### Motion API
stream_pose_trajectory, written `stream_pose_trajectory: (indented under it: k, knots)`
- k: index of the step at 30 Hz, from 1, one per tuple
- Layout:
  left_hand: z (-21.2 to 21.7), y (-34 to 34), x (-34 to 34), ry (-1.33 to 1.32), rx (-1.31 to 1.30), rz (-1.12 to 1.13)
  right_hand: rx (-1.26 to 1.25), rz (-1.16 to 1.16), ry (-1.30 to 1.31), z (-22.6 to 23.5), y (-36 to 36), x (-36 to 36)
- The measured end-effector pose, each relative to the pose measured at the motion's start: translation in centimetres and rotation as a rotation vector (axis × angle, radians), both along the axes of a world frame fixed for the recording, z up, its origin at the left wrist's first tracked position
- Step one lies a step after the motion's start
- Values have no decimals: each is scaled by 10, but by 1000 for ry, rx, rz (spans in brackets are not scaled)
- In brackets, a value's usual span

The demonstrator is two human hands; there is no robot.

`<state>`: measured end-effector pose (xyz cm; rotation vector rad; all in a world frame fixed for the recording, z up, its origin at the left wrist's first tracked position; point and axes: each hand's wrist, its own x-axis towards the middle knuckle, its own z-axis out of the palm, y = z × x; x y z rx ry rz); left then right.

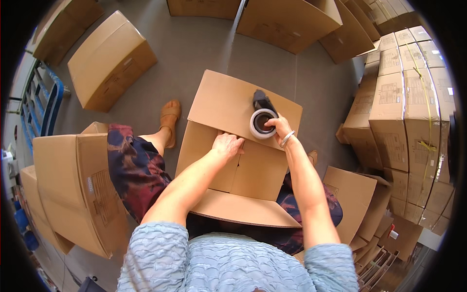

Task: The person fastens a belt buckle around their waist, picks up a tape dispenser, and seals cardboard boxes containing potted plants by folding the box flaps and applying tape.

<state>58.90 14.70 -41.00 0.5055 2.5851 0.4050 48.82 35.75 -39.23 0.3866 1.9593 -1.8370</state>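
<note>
A brown cardboard box [260,170] stands between my knees. Two of its flaps are folded in and meet at a seam, while the wide far flap [219,97] and the near flap [243,207] extend outward. My left hand [227,145] is at the inner edge of the far flap, its fingers curled onto the cardboard; the fingertips are partly hidden. In my right hand [279,129] is a tape dispenser [261,100] with a roll of tape, held over the far flap's right part. The thumb and fingers grip the roll's side.
Closed cartons stand at left [80,190] and far left [109,61]. Open boxes [287,24] line the far side. A tall strapped stack of cartons [406,107] rises at right, with flattened cardboard [350,199] below it. A blue metal frame [46,102] stands at the left edge.
</note>
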Motion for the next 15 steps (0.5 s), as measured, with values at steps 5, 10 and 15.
stream_pose_trajectory:
  k: [5, 10, 15]
  knots:
    - [23, -2, 20, -111, -70, -120, 120, 0, -232, 13, -7, -14]
    - [202, -14, 92, -494, 424, -542, 327, 124, -48, 2, 7, -6]
    - [186, -20, 89, 231, 125, -354, 323, 216, -111, 16, 5, -8]
